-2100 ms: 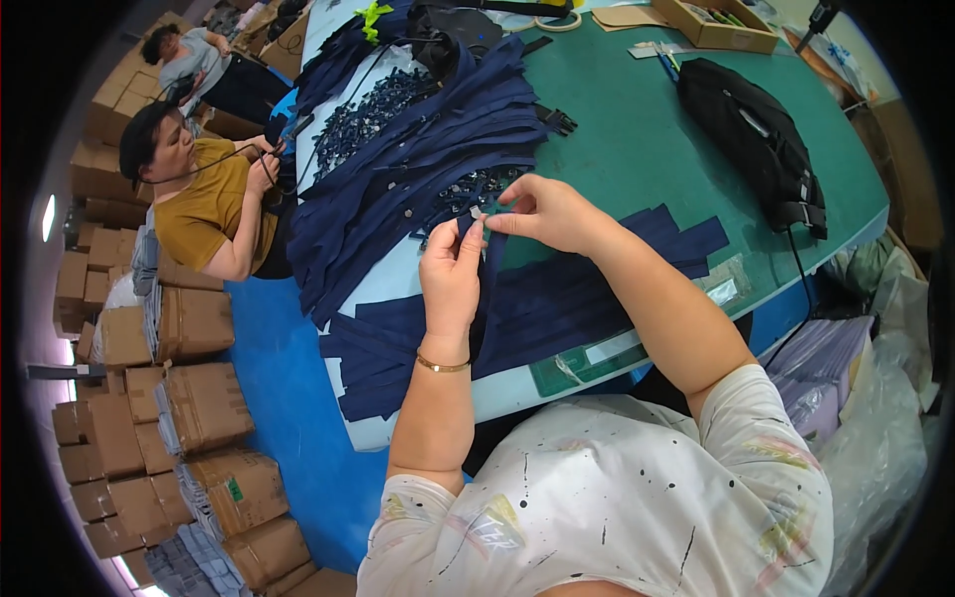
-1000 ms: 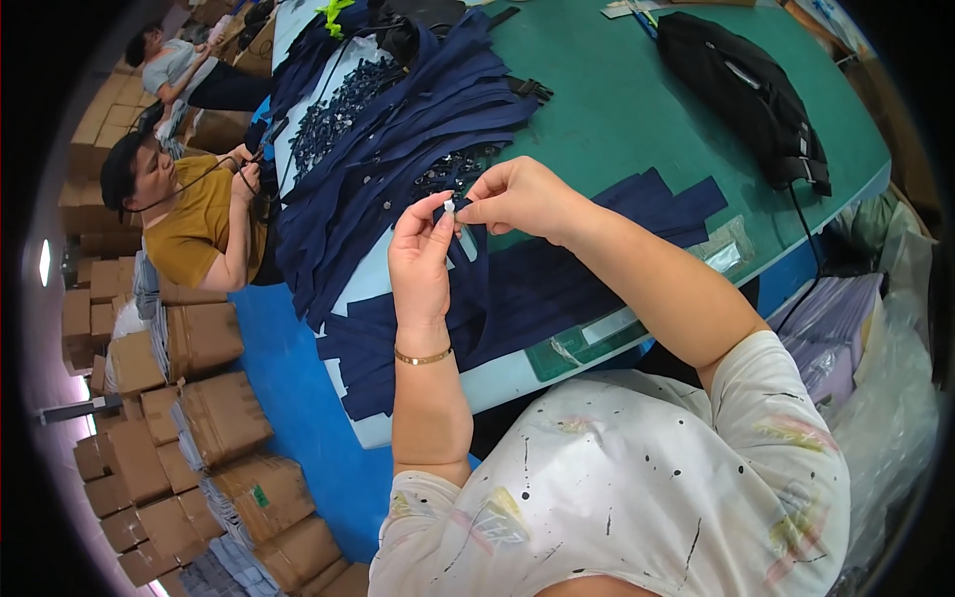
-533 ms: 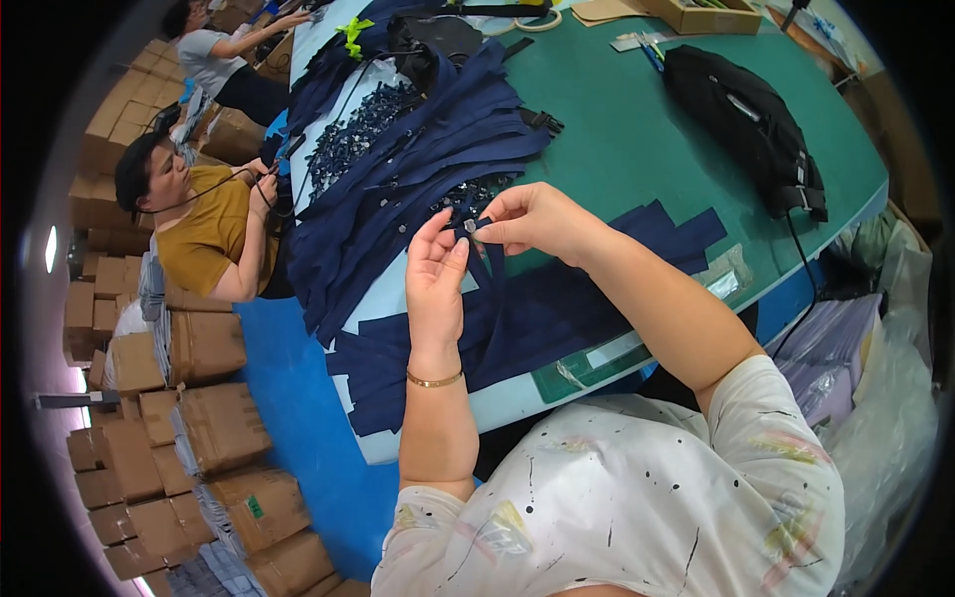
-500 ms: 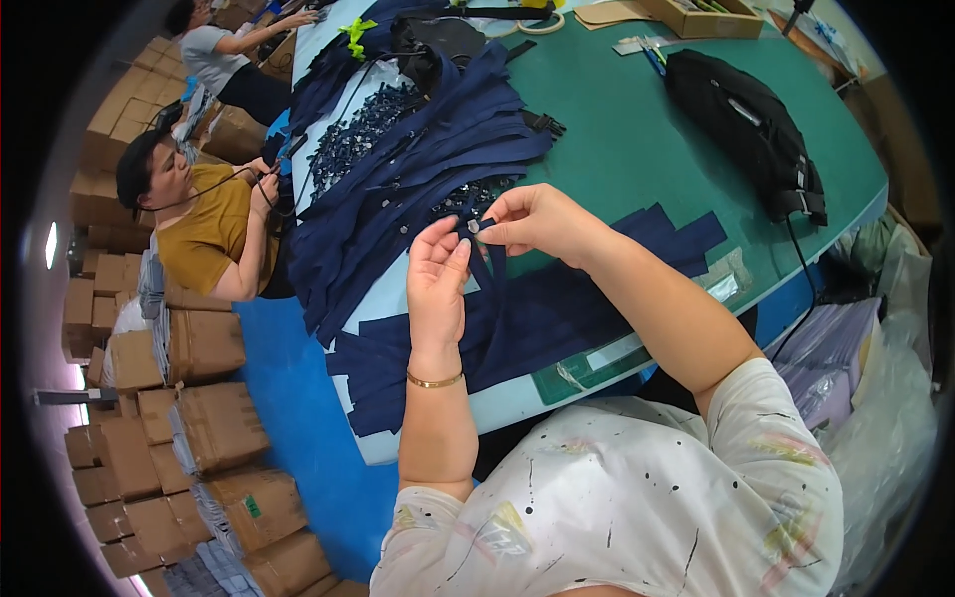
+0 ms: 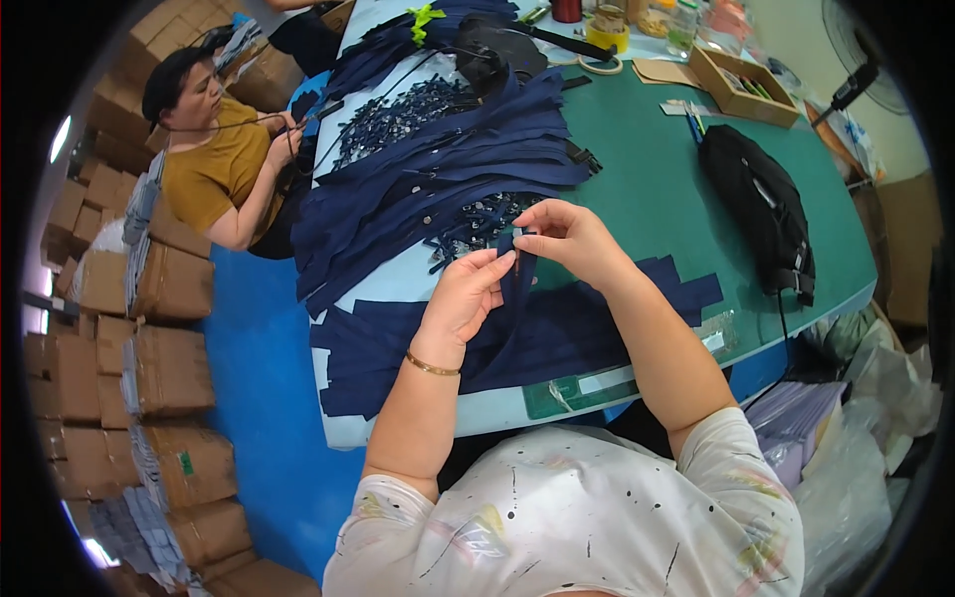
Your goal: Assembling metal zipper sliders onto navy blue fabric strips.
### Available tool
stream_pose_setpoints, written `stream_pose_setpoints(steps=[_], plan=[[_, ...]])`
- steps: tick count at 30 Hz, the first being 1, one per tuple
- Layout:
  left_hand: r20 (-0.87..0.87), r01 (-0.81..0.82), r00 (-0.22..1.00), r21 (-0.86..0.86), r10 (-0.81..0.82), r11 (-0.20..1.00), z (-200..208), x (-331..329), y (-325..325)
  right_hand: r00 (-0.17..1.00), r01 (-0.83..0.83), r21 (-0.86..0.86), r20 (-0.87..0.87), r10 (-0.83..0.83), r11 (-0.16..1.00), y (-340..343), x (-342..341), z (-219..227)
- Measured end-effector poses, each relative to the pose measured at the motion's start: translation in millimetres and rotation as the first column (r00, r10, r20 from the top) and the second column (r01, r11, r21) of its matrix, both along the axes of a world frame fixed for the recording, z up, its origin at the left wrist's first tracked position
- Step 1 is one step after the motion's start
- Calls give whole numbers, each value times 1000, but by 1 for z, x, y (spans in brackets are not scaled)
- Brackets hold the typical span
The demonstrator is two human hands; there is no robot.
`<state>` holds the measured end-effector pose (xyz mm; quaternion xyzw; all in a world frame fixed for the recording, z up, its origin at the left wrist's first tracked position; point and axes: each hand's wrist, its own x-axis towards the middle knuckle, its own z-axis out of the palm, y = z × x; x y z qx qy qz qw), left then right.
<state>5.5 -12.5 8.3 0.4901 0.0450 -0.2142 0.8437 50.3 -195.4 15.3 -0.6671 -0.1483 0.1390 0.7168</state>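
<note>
A navy fabric strip hangs from the fingertips of both my hands, above the near side of the table. The fingers of my right hand pinch its upper end, where a small shiny metal piece shows. My left hand, with a bracelet at its wrist, is closed at the same end, thumb and forefinger together. Just beyond my fingers lies a heap of small dark pieces with metal bits. Below my hands a layer of flat navy strips covers the table's near edge.
A large pile of navy strips and more small dark parts lie farther left. On the green tabletop rest a black pouch and a wooden box. Across the table's left side sits a co-worker; cartons stand beyond.
The view has shifted, showing more of the table's far end. My left hand has turned so its fingers point more to the right; both hands still hold the strip's end.
</note>
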Motion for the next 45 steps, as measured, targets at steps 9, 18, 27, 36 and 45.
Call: stream_pose_setpoints(steps=[9,18,27,36,45], plan=[[-62,-68,996,29,70,997,7,-5,-10,997,-29,-51,-77,25,998,2,-3,11],[207,-127,976,296,66,947,1,-7,-10,999,28,-128,33,-24,991,0,-4,9],[352,-230,932,386,87,893,-2,-9,-15,990,74,-268,138,-38,961,3,-4,5],[324,-207,944,441,61,873,-12,-6,-11,986,104,-350,162,-49,931,7,-5,3],[218,-72,976,274,11,959,-4,-4,-12,978,155,-293,182,-104,943,13,-10,0]])
